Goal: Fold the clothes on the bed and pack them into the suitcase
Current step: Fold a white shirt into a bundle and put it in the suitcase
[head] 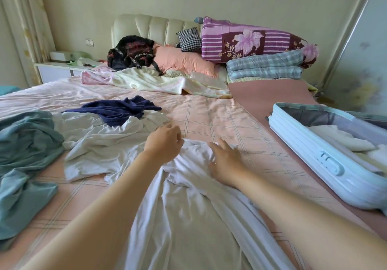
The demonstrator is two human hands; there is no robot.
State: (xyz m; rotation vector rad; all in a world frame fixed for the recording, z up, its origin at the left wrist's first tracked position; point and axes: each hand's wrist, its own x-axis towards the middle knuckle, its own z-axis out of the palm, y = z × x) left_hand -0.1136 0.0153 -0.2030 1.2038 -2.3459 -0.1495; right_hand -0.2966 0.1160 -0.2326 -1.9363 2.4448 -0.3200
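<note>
A white garment (184,202) lies stretched toward me on the pink checked bed (219,112). My left hand (164,141) pinches its bunched far end with curled fingers. My right hand (225,160) rests on the same bunched cloth, fingers spread and bent over the folds. To the left lie another crumpled white garment (100,141), a navy garment (119,108) on top of it, and a teal garment (23,156). An open light-blue suitcase (310,156) lies on the right of the bed, with pale folded clothes (343,137) inside.
At the head of the bed are a black backpack (129,51), an orange pillow (184,60), a checked cushion (188,38), a purple floral quilt (257,41), a folded plaid blanket (266,66) and a crumpled cream blanket (155,81). A white nightstand (60,68) stands at the back left.
</note>
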